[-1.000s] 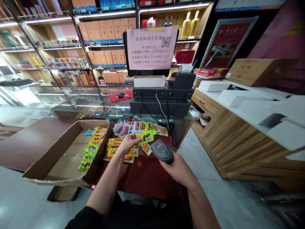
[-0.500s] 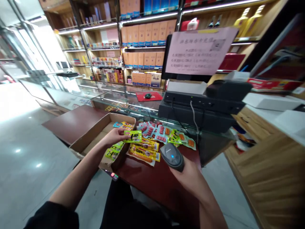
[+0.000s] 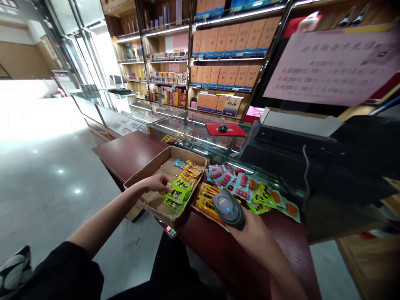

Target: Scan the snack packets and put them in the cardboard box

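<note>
My left hand (image 3: 157,183) is over the open cardboard box (image 3: 142,177), its fingers closed on the edge of a green snack packet (image 3: 176,194). That packet is low over other green packets inside the box. Yellow and blue packets (image 3: 189,167) lie further back in it. My right hand (image 3: 246,227) grips a dark grey barcode scanner (image 3: 227,208) with a blue light on top. The scanner partly covers yellow sausage packets (image 3: 208,196) on the table. Behind it lie pink sausage packs (image 3: 242,187) and more green packets (image 3: 263,196).
The dark red table (image 3: 200,237) carries the box and packets. Behind runs a glass counter (image 3: 175,121) with a red mouse pad (image 3: 234,129). Black equipment (image 3: 290,146) with a hanging cable stands at the right. A phone-like device (image 3: 168,228) shows beneath the box's front edge.
My left hand has carried the green packet left from above the sausage packets into the box. The view has turned left. My right hand still holds the scanner.
</note>
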`<state>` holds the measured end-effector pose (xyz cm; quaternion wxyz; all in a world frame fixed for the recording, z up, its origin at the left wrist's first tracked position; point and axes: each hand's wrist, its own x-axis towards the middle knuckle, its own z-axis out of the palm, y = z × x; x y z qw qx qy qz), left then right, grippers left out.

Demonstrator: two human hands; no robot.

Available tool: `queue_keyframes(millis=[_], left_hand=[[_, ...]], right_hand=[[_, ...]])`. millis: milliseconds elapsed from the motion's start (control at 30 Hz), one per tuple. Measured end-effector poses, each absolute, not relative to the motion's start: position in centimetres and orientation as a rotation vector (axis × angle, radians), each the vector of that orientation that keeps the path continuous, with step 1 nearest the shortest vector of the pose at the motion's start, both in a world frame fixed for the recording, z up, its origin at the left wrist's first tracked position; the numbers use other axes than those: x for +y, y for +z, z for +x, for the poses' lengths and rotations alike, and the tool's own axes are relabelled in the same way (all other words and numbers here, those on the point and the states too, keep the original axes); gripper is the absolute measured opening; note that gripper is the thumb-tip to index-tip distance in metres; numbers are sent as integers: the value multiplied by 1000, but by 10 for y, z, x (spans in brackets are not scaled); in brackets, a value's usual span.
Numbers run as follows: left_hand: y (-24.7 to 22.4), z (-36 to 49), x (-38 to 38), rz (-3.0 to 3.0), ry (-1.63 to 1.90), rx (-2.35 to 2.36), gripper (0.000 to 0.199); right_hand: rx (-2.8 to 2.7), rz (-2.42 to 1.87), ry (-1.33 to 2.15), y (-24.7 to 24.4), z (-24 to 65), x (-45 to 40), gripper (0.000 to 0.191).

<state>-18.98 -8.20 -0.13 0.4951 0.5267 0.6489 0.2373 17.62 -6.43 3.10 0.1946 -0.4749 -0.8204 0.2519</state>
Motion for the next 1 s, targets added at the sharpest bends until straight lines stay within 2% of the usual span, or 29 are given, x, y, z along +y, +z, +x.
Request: queue_keyframes(millis=[100,300,467,567,800,1000], left_hand=[[-12,-187,-76,1338,479,1585,40],[-14,-169,-69,1668,232,1873,33],[5,-163,-78,1925,139,2157,48],[21,-152,-79,2014,127,2251,50],[47,-68,-56,2281,199,2073,41],[34,26,-26,2578,163,1620,31]], right_hand=[[-2294,-1366,701,29,175,-62,31],[-2284,-1365,654,25,177,-61,37],[-2256,-1320,682,30,189,-63,30],[-2208,-1375,680,31,206,-62,29],[-2048,-1491,592,20,265,-62,31],[-1907,-1500,598,16,309,-78,37]])
